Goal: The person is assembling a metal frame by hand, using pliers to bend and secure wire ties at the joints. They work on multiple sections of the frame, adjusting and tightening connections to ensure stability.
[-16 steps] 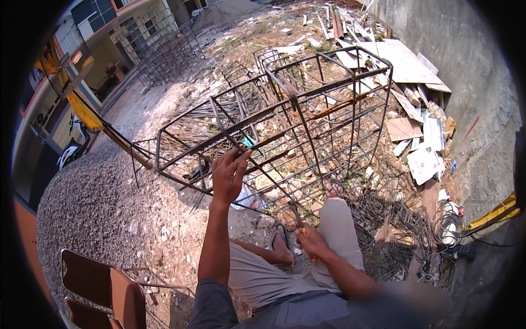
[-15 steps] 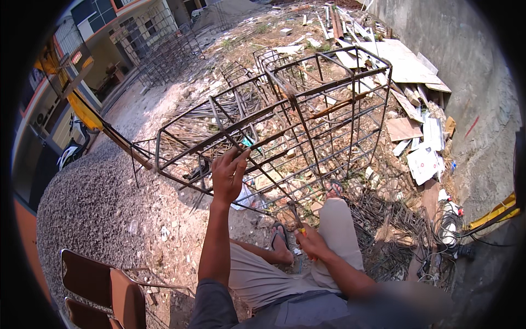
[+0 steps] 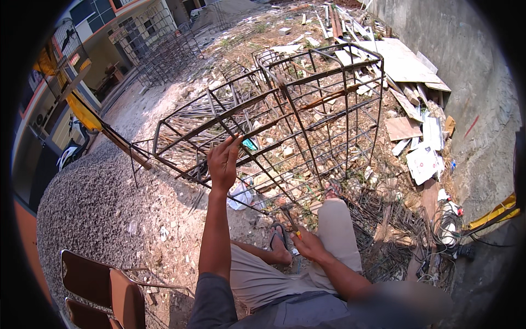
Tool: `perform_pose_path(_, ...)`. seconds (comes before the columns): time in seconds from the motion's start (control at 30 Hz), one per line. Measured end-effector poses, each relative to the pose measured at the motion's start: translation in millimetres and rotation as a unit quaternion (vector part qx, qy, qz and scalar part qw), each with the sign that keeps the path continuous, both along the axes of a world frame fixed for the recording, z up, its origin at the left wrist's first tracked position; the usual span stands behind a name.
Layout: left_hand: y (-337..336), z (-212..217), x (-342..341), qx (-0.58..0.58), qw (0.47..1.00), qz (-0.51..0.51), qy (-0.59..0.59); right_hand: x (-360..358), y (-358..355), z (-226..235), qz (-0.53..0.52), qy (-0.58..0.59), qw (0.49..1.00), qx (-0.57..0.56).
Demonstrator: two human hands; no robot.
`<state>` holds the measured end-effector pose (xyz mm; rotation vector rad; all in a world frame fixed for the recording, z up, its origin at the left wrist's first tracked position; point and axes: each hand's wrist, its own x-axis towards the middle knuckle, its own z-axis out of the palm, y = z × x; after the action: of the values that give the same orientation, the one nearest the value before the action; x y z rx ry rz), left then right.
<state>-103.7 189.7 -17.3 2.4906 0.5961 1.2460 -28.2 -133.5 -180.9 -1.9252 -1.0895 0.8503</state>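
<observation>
A long rusty rebar cage [image 3: 285, 93] of dark bars tied with square stirrups stands tilted in front of me. My left hand [image 3: 223, 162] is closed at its near upper bar, the fingertips hooked over the steel. Lower down and to the right, my right hand [image 3: 309, 245] grips pincers [image 3: 290, 217] with yellow-and-red handles. Their dark metal head points up toward the cage's lowest bars; whether it touches them I cannot tell. The jaws are too small to read.
A gravel heap [image 3: 93, 197] lies left, behind a brown folding chair [image 3: 90, 279]. Tangled steel wire pieces [image 3: 394, 225] cover the ground right of my knee. Boards [image 3: 405, 66] and scrap lean by a concrete wall [image 3: 466, 49]. Loose rods [image 3: 192, 129] lie beyond the cage.
The cage has shifted slightly left and tilted a little, and my left hand has moved left with it. My right hand and the pincers have shifted slightly left.
</observation>
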Motion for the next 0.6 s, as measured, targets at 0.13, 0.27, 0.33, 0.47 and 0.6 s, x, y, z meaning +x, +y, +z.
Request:
perform_pose_path(0.13, 6.6, -0.1, 5.3, -0.018, 1.0, 0.007, -0.005, -0.6, -1.2, 2.8, 0.011, -0.001, 1.0, 0.003)
perform_pose_path(0.27, 11.9, -0.3, 9.1, -0.004, 1.0, 0.004, -0.009, -1.3, -5.0, -2.2, 0.008, -0.011, 1.0, 0.006)
perform_pose_path(0.33, 12.8, -1.2, 9.9, -0.031, 0.999, -0.005, -0.017, -0.3, -5.4, -4.6, 0.012, -0.013, 1.0, -0.003)
perform_pose_path(0.47, 12.5, -0.3, 10.4, -0.08, 0.996, -0.022, -0.043, -0.2, -5.4, 0.2, 0.021, -0.013, 1.0, 0.003)
perform_pose_path(0.6, 6.2, 3.5, 10.4, -0.073, 0.996, -0.017, -0.048, 0.0, -4.7, 0.2, 0.022, -0.01, 1.0, -0.002)
